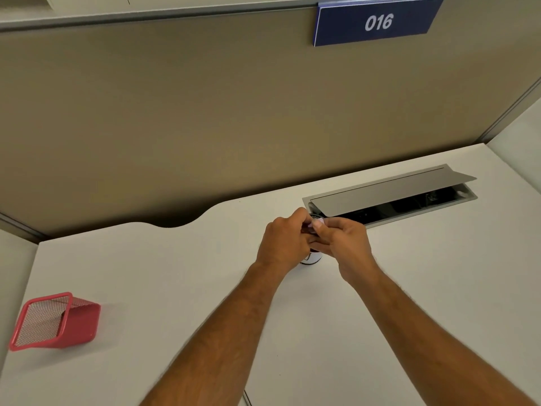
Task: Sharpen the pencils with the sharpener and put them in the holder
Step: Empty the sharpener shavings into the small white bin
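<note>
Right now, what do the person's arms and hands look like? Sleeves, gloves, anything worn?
Both forearms are bare up to the frame edge, with no sleeves in view. The left hand and right hand have no gloves, and no watch, ring or band shows.

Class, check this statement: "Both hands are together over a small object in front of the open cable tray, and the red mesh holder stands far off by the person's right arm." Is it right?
Not quite. The head view shows the red mesh holder far off on the side of the left arm, not the right. The rest holds: the left hand and right hand meet over a small object in front of the open cable tray.
</note>
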